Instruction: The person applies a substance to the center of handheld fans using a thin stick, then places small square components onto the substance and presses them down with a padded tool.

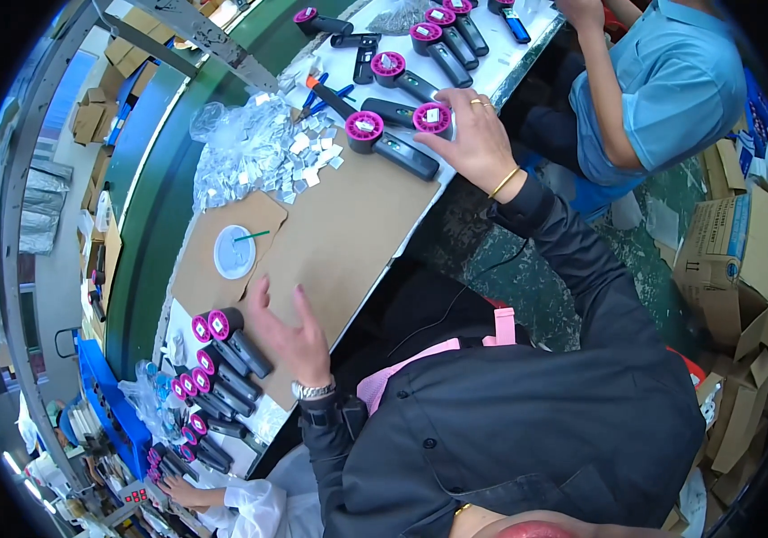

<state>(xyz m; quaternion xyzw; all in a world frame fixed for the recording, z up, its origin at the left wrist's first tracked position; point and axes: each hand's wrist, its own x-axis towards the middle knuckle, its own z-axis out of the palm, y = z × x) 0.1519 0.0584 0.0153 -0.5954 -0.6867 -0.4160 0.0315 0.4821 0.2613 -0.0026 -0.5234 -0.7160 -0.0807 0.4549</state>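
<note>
My right hand [478,139] grips the round head of a black handheld device [433,117], thumb and fingers around its magenta face. Its dark handle points left, toward an orange-and-black tool. Just in front lies another device [409,156] of the same kind, with a small white square on its magenta face. My left hand [296,336] hovers over the cardboard sheet [334,238], fingers apart and holding nothing. A row of similar devices [238,354] lies close to its left. Between the hands and farther off sits a white round dish [234,252] with a green stick in it.
Small white squares [308,166] spill from a clear plastic bag [245,148]. Blue-handled pliers [325,97] and more devices lie at the table's far end. A person in a blue shirt [684,81] sits there; another person's hand [188,491] is at lower left. Cardboard boxes [724,260] stand right.
</note>
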